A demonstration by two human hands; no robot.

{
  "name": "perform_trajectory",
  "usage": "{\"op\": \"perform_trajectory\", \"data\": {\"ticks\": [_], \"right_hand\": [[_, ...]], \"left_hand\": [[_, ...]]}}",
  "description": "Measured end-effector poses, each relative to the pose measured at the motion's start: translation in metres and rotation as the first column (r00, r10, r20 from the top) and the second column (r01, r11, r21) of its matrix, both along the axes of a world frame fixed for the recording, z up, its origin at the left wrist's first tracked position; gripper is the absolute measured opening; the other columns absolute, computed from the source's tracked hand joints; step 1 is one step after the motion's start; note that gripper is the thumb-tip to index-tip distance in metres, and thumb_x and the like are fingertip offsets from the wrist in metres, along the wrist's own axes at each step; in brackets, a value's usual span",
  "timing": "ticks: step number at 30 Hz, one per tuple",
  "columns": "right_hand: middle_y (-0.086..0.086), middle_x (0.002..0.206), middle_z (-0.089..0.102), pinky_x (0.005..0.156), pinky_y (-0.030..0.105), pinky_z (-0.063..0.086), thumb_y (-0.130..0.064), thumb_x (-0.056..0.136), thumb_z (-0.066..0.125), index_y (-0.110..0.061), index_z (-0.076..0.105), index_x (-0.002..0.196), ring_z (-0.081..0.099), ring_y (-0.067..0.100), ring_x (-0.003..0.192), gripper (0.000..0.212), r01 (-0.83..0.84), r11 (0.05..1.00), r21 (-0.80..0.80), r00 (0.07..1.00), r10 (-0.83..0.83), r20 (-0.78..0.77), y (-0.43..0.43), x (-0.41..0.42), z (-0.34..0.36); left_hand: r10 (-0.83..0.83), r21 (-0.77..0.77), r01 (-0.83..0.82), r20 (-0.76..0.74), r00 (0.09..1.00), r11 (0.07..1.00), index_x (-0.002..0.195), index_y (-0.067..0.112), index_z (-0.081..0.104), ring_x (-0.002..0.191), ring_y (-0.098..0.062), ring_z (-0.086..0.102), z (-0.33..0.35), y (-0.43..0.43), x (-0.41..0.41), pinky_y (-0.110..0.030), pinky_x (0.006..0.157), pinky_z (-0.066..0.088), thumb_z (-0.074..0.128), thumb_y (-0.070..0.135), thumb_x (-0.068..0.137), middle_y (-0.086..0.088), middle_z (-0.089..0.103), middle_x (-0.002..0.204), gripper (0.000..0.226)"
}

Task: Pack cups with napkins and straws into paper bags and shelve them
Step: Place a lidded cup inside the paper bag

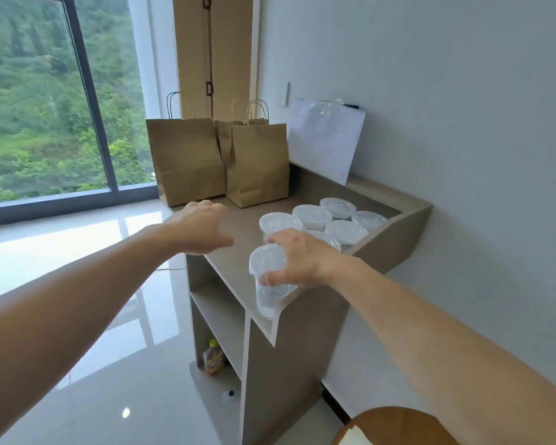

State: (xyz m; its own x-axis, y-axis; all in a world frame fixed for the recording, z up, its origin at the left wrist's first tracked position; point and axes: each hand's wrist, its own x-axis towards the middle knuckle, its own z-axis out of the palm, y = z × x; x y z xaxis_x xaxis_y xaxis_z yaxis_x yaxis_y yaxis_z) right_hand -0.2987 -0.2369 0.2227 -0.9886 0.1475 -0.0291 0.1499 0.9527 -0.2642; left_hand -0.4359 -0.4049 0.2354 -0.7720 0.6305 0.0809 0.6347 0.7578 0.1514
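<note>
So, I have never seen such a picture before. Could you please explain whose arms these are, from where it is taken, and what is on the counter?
No machine here: the arms belong to a person wearing a camera on the head, looking forward and down. The right hand grips a clear lidded cup at the near edge of the counter. The left hand is open and holds nothing. Behind stand more lidded cups, brown paper bags and a white paper leaning on the wall.
</note>
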Motion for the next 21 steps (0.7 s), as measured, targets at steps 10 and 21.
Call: {"op": "perform_trajectory", "data": {"ticks": [10, 21], "right_hand": [[-0.007, 0.149, 0.039, 0.113, 0.041, 0.026, -0.064, 0.063, 0.075, -0.036, 0.028, 0.149, 0.027, 0.024, 0.139, 0.101, 0.005, 0.984, 0.177, 0.988, -0.032, 0.15, -0.002, -0.027, -0.01], [-0.004, 0.139, 0.049, 0.106, 0.04, 0.04, -0.048, 0.067, 0.08, -0.031, 0.04, 0.143, 0.042, 0.019, 0.13, 0.088, 0.159, 0.975, -0.153, 0.954, -0.192, -0.229, 0.026, 0.002, 0.045]], "left_hand": [[-0.028, -0.005, 0.028, 0.001, 1.0, 1.0, 0.147, 0.022, 0.037, 0.137, -0.026, 0.034, -0.008, 0.009, -0.018, -0.043, 0.105, 0.041, 0.06, 0.045, 0.087, -0.003, 0.04, 0.149, 0.068], [-0.123, 0.12, 0.13, -0.069, 0.99, 0.984, 0.149, 0.022, 0.036, 0.14, -0.027, 0.031, 0.026, 0.065, -0.027, -0.044, 0.104, 0.038, 0.06, 0.043, 0.089, -0.002, 0.037, 0.153, 0.068]]}}
